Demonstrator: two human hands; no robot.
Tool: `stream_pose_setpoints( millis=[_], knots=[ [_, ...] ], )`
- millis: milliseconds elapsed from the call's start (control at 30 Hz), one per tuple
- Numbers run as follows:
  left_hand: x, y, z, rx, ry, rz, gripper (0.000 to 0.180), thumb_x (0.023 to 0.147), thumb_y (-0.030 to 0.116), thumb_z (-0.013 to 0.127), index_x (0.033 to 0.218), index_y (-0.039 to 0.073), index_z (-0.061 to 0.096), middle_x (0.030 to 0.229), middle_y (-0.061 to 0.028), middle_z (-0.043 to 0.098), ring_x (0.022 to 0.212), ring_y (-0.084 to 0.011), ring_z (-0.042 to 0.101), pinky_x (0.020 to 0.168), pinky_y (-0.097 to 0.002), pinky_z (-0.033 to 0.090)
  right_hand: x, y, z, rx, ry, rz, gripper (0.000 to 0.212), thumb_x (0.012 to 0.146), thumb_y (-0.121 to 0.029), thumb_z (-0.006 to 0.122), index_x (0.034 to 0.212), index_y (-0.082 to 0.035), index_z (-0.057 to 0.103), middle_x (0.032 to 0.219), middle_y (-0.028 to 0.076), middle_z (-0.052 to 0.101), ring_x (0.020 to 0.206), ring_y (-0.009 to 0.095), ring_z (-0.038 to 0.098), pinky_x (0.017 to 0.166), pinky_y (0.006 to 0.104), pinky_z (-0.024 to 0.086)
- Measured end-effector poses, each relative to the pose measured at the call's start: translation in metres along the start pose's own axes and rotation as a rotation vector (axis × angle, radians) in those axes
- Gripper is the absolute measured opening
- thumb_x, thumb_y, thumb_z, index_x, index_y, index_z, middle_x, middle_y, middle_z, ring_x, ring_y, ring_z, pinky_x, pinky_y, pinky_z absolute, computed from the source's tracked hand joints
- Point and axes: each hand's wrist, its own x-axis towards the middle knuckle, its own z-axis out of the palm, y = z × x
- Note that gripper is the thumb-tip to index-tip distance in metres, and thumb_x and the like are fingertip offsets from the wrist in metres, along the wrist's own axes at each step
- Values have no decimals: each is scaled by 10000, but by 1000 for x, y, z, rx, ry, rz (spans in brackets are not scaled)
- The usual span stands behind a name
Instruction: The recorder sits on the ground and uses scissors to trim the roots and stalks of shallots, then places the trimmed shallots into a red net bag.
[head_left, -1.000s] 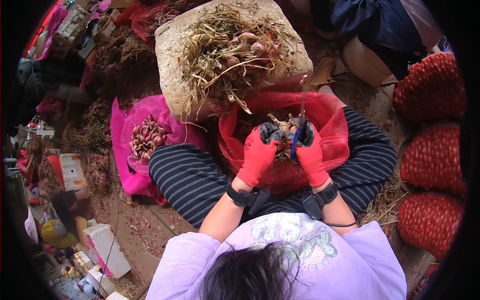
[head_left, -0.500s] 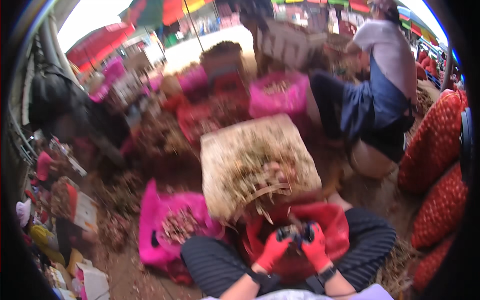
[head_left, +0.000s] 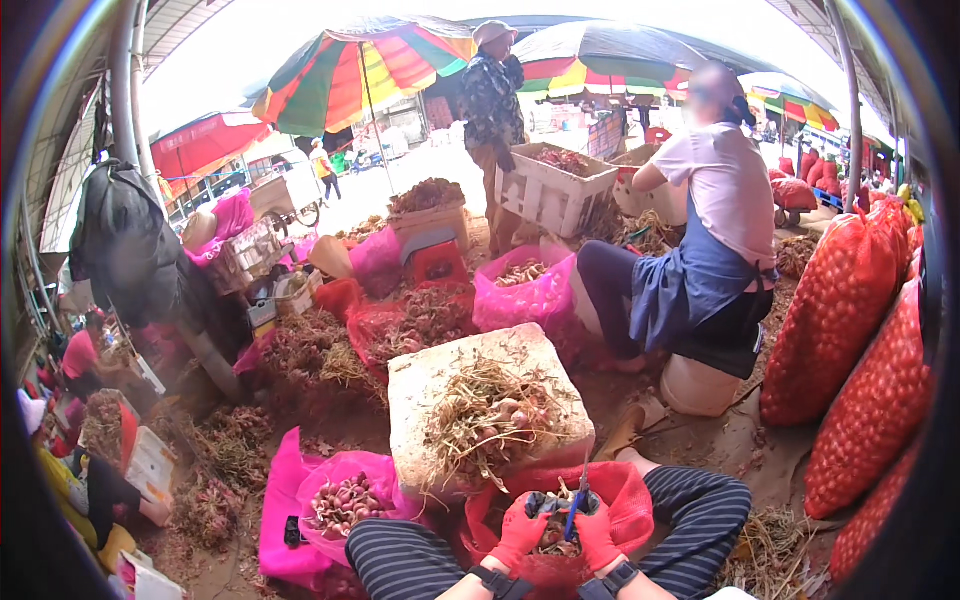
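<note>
Both my hands wear red gloves with dark fingers, above an open red mesh bag (head_left: 633, 500) between my crossed legs. In my right hand (head_left: 596, 535) is a pair of blue-handled scissors (head_left: 574, 515), blades pointing up. My left hand (head_left: 520, 530) is closed right beside it; what its fingers hold is too small to make out. Ahead stands a pale foam box (head_left: 420, 385), with a heap of dry-stalked pinkish bulbs (head_left: 495, 420) on top. To the left, a bright pink bag (head_left: 285, 500) contains trimmed pinkish bulbs (head_left: 348, 503).
Full red mesh sacks (head_left: 835, 310) line the right side. A person (head_left: 715, 200) sits ahead right near a white crate (head_left: 555, 190); another person (head_left: 492, 100) stands behind it. Piles of dry stalks (head_left: 320, 350) cover ground at left. Another pink bag (head_left: 525, 300) stands beyond the foam box.
The view has tilted up and steadied, showing more of the background. The scissors now stand out with blades upward. Both hands remain close together over the red bag.
</note>
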Motion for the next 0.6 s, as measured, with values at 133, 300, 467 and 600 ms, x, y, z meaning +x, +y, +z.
stream_pose_setpoints(
  millis=[133,300,467,600],
  knots=[
    [4,13,1,67,-98,-225,320,767,247,666,1009,45,614,880,-128,656,837,-283,628,738,-357,477,-2,-19,-8,-334,-3,-256,301,690,-54,715,939,-47,546,834,15,552,771,102,517,697,261,445],
    [6,13,-17,-34,-242,-375,277,787,271,633,990,83,652,848,-134,661,763,-270,635,689,-347,466,-3,-47,-6,-576,-137,-553,286,693,-85,664,940,-47,526,878,93,538,764,244,563,713,335,453],
    [17,29,-27,199,-333,-275,278,763,282,634,954,81,657,861,-138,653,824,-284,629,710,-357,474,-3,-57,-10,-696,-217,-614,325,669,-175,716,927,-47,566,899,130,538,801,310,582,711,363,468],
    [17,22,-22,276,-243,-43,285,746,265,649,971,91,652,904,-122,649,844,-288,623,725,-362,481,-6,-47,-5,-544,-145,-510,288,709,-153,706,941,-45,573,892,88,582,808,251,603,698,339,475]
  ],
)
